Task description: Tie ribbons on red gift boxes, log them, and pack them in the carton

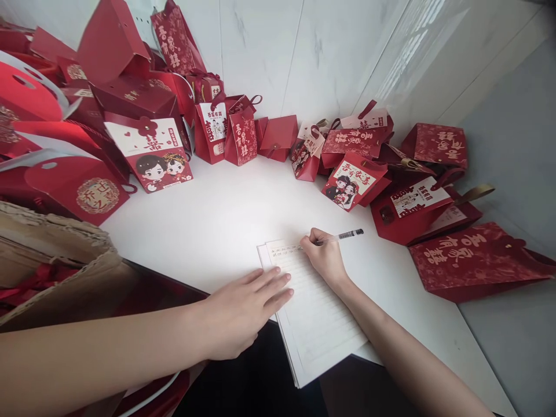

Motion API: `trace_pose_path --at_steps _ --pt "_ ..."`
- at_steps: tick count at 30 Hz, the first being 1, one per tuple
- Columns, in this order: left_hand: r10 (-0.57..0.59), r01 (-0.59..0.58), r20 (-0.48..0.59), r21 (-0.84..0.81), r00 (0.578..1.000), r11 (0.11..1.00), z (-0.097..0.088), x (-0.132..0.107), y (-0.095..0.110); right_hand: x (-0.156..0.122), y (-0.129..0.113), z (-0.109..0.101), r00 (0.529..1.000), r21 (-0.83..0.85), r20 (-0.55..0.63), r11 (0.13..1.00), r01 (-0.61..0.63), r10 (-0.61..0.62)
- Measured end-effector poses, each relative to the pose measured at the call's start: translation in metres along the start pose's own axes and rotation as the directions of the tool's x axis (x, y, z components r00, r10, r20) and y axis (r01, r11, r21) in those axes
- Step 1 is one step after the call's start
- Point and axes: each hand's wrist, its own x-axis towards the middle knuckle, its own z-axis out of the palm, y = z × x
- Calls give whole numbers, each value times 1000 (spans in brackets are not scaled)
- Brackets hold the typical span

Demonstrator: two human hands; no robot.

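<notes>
A lined white notepad (319,324) lies at the front edge of the white table (217,226), partly hanging over it. My right hand (324,258) is closed around a black pen (347,235), its tip on the top line of the page, where a short row of writing shows. My left hand (243,310) lies flat with fingers stretched out, pressing the left edge of the notepad.
Several red gift bags and boxes crowd the back and sides: a cartoon-couple box (152,153) at left, small bags (241,136) by the wall, flattened bags (473,258) at right. A brown cardboard box (61,260) stands at the left front.
</notes>
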Motion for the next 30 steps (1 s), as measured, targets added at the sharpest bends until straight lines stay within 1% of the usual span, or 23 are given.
trace_pose_path --at_steps 2,5,7,9,11,12,13,15,16,17,18,20,21,22,23,24,25,26,27,28,29,30 --pt "-1 1 10 11 1000 1000 0 0 0 -1 1 0 1000 0 2 1000 9 -9" --pt "2 -2 -13 5 1000 1000 1 0 0 -2 0 0 1000 17 2 1000 2 -2" --pt "3 -3 -23 -2 1000 1000 2 -1 0 -1 -1 -2 998 81 -44 996 -36 39" --pt "8 -8 -23 -11 1000 1000 2 -1 -1 3 -1 -6 986 202 -119 975 -93 119" --pt "17 -17 -19 -15 1000 1000 2 -2 -2 11 3 -13 971 271 -179 957 -104 156" --pt "21 -21 -17 -13 1000 1000 1 -2 -2 16 7 -19 967 250 -214 965 -81 137" --pt "26 -26 -17 -9 1000 1000 1 -2 -2 21 11 -26 962 187 -257 981 -43 91" --pt "30 -30 -26 5 999 1000 1 -3 -1 30 23 -42 940 -26 -338 999 40 -46" --pt "32 -31 -31 15 999 999 2 -3 0 35 30 -51 934 -139 -338 987 75 -118" --pt "32 -31 -38 30 999 999 4 -2 0 39 38 -59 937 -249 -293 961 119 -192" --pt "35 -32 -49 53 998 998 6 -1 1 43 47 -67 929 -331 -257 927 173 -265" --pt "60 -50 -77 130 995 990 9 2 -3 51 64 -76 922 -389 -107 869 305 -372" --pt "98 -80 -93 173 991 982 8 4 -7 56 71 -78 915 -383 6 844 375 -403" --pt "145 -123 -100 196 984 973 5 6 -12 59 78 -78 903 -388 45 826 409 -426" --pt "196 -175 -101 191 975 966 -1 7 -18 62 83 -77 900 -398 21 822 407 -435" --pt "216 -197 -102 167 971 966 -10 8 -25 64 85 -75 905 -399 -3 830 390 -426" --pt "197 -182 -113 134 974 974 -22 8 -32 65 87 -73 912 -394 -43 846 359 -407" --pt "139 -126 -140 100 980 987 -35 7 -40 65 86 -71 922 -382 -76 865 325 -380" --pt "29 -13 -192 81 981 997 -50 4 -49 64 85 -70 932 -366 -95 883 295 -351" --pt "-89 113 -265 78 960 991 -65 -1 -60 63 84 -69 938 -352 -107 895 274 -329" --pt "-204 244 -373 63 905 968 -79 -7 -73 63 82 -68 941 -343 -111 901 267 -321" --pt "-314 371 -471 30 824 928 -90 -15 -88 62 81 -67 940 -342 -111 901 267 -322"
